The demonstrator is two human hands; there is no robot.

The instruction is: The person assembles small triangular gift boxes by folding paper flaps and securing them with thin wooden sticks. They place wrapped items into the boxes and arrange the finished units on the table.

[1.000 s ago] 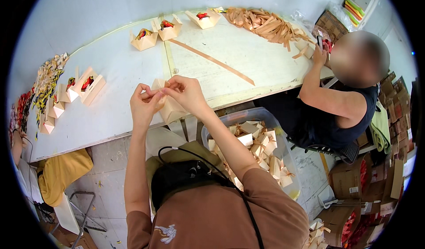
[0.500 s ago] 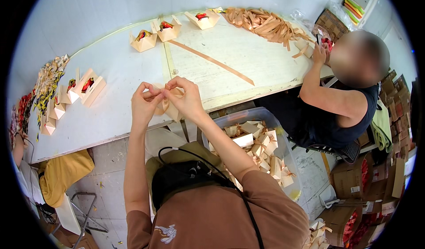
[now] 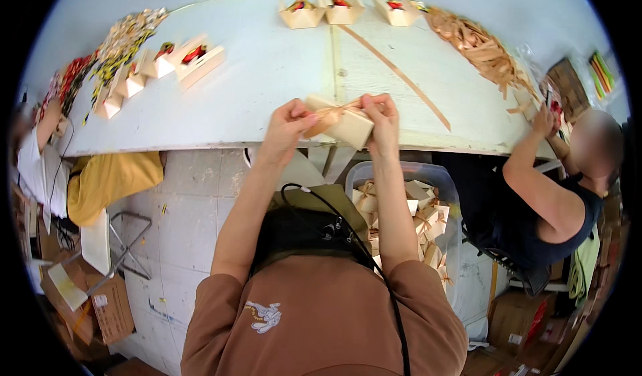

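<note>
Between my two hands, at the table's front edge, is a small cream gift box (image 3: 353, 130) with a tan ribbon (image 3: 332, 114) tied over it in a bow. My left hand (image 3: 289, 127) pinches the ribbon on the left side of the bow. On the other side, my right hand (image 3: 382, 118) has its fingers closed on the ribbon by the box's edge. The fingers partly cover the ribbon's ends. Farther back on the table, a single flat ribbon strip (image 3: 401, 75) lies slantwise.
Open boxes (image 3: 302, 16) with red contents stand along the back, others (image 3: 200, 65) at left. A ribbon pile (image 3: 478, 45) lies back right. Below the table, a clear plastic bin (image 3: 455, 242) holds several bow-tied boxes. One co-worker (image 3: 555, 202) sits at right, another (image 3: 47, 155) far left.
My hands have moved apart from their close pinch, and the bow now shows spread between them. The whole view has shifted, so the table's things appear farther right.
</note>
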